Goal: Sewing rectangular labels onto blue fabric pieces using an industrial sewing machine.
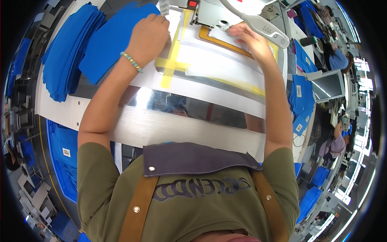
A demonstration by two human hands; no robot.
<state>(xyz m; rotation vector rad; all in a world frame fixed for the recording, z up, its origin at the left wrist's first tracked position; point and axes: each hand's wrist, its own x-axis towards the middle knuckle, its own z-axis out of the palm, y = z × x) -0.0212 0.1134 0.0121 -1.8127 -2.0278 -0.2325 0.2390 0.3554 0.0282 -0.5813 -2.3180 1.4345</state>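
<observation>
While left hand overlaps blue cloth, the cloth's long axis slants up-right; right hand blurred, grips unclear.

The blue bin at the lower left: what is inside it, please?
The blue bin holds blue fabric pieces, one bearing a white label. What lies beneath them is covered, and the olive sleeve hides part of the bin.

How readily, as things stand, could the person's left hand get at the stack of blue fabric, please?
Probably yes: only a flat blue piece lies between the left hand and the stack of blue fabric, with nothing upright visible in between.
</observation>
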